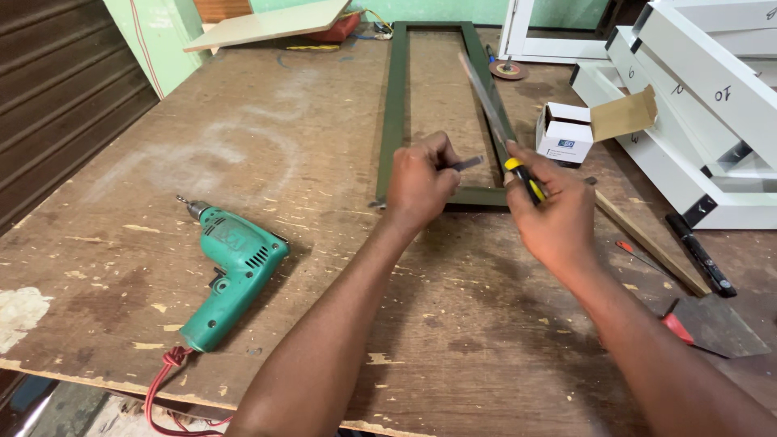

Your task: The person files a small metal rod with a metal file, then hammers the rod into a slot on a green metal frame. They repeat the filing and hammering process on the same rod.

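Note:
My left hand [418,182] is closed around a small flat grey metal piece [468,163] that sticks out to the right. My right hand [554,214] grips the yellow-and-black handle [524,180] of a long flat metal file [484,101] whose blade angles up and away, blurred. Both hands hover over the near end of a dark green rectangular frame [394,105] lying on the worn wooden workbench [267,146]. The tip of the metal piece lies close to the tool's handle.
A green electric drill [235,271] with a red cord lies at the left. A small open white cardboard box [566,133] sits right of the frame. White frame sections [712,89] are stacked at right. A black marker [700,252], a wooden strip [647,241] and red-handled tools [676,326] lie at right.

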